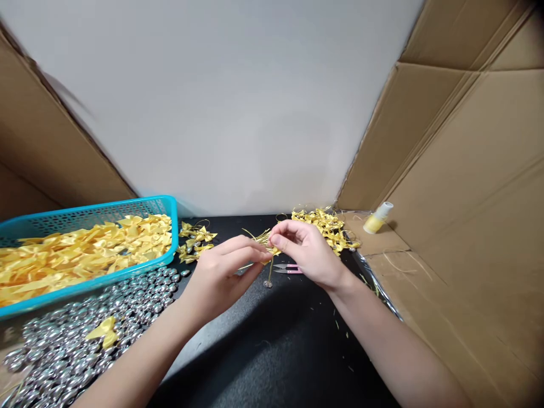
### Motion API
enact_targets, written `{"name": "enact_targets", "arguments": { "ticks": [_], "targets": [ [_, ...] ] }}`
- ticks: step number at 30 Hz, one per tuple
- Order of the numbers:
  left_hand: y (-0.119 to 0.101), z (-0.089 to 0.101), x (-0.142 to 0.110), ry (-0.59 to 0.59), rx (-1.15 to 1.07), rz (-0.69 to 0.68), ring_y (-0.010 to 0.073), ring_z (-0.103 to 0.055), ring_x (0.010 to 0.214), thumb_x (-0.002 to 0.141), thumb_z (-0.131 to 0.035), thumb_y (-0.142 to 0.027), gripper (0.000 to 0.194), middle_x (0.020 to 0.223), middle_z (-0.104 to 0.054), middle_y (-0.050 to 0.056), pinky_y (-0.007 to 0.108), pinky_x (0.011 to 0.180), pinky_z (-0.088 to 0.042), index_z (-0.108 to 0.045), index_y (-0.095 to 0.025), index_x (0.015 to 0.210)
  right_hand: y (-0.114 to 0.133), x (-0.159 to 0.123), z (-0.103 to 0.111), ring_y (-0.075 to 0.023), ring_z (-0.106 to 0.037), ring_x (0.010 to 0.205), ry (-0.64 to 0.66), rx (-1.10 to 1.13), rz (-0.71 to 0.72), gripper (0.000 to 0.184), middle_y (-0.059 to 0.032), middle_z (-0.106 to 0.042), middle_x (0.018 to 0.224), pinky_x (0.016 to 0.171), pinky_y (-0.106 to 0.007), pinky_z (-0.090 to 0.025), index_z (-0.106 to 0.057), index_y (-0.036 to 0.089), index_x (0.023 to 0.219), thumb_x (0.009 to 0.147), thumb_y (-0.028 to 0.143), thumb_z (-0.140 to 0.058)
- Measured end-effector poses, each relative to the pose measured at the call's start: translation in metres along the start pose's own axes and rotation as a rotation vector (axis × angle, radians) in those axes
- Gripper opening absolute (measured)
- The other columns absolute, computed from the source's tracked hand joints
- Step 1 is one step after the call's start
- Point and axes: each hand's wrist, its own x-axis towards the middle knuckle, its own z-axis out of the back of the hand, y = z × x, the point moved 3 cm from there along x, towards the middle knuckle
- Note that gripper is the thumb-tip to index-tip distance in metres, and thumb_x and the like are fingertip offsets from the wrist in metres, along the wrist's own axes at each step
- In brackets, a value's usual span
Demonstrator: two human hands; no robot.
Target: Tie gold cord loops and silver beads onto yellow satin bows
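My left hand [223, 272] and my right hand [306, 249] meet above the black table [272, 351], fingers pinched together on a small yellow ribbon bow [268, 248] with thin gold cord ends sticking out to the left. A small silver bead [268, 284] hangs on a cord just under the bow. Pink thread snips [287, 268] lie on the table right below my right hand.
A turquoise basket [172, 226] full of yellow ribbon bows stands at the left. Silver beads [85, 334] are spread in front of it with one loose bow [104, 331]. Finished bows [327, 226] pile at the back right. A yellow thread spool [377, 218] lies on cardboard [467, 226].
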Motion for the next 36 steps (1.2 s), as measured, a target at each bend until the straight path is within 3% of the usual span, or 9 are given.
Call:
{"name": "enact_targets", "arguments": {
  "ticks": [7,12,18,22,28,36],
  "targets": [
    [-0.003,0.005,0.004,-0.051,0.012,0.064,0.0115,-0.070,0.072,0.081,-0.063,-0.007,0.011,0.080,-0.074,0.002,0.019,0.067,-0.057,-0.066,-0.018,0.082,0.003,0.003,0.009,-0.0151,-0.064,0.081,0.120,-0.042,-0.073,0.013,-0.0024,-0.071,0.083,0.080,-0.032,-0.050,-0.068,0.018,0.082,0.080,0.030,-0.067],
    [-0.008,0.005,0.005,-0.029,-0.008,0.076,0.0127,-0.070,0.073,0.080,-0.063,-0.007,0.011,0.081,-0.073,0.003,0.021,0.067,-0.058,-0.063,-0.018,0.081,0.016,-0.002,0.010,-0.0163,-0.061,0.085,0.103,-0.366,0.095,0.007,-0.0016,-0.068,0.082,0.083,-0.034,-0.046,-0.067,0.019,0.077,0.082,0.021,-0.063],
    [-0.009,0.001,0.002,-0.073,-0.022,0.101,0.0126,-0.071,0.074,0.079,-0.063,-0.008,0.010,0.082,-0.075,0.004,0.021,0.069,-0.058,-0.062,-0.017,0.082,0.025,-0.007,0.004,-0.0148,-0.057,0.083,0.079,-0.449,0.227,0.013,-0.0007,-0.062,0.080,0.081,-0.032,-0.045,-0.058,0.019,0.070,0.082,0.013,-0.057],
    [-0.007,-0.001,0.000,-0.075,-0.029,0.130,0.0131,-0.072,0.076,0.080,-0.062,-0.008,0.010,0.086,-0.076,0.004,0.021,0.068,-0.058,-0.061,-0.018,0.084,0.024,-0.008,0.003,-0.0136,-0.057,0.083,0.065,-0.354,0.216,0.012,-0.0007,-0.059,0.084,0.077,-0.028,-0.045,-0.057,0.019,0.072,0.082,0.013,-0.056],
    [-0.004,-0.002,-0.002,-0.059,-0.019,0.140,0.0116,-0.068,0.062,0.079,-0.062,-0.011,0.007,0.072,-0.072,0.001,0.020,0.058,-0.055,-0.063,-0.018,0.079,0.009,-0.005,0.006,-0.0140,-0.059,0.079,0.202,-0.172,-0.111,0.008,-0.0014,-0.064,0.081,0.076,-0.030,-0.047,-0.064,0.017,0.077,0.082,0.025,-0.064],
    [0.006,-0.002,-0.004,-0.071,-0.026,0.229,0.0118,-0.066,0.060,0.078,-0.063,-0.013,0.005,0.069,-0.071,0.000,0.021,0.056,-0.053,-0.063,-0.018,0.076,0.004,-0.002,0.001,-0.0137,-0.063,0.075,0.095,-0.049,-0.038,0.004,-0.0009,-0.067,0.078,0.073,-0.030,-0.052,-0.066,0.018,0.076,0.076,0.021,-0.068]
  ]
}}
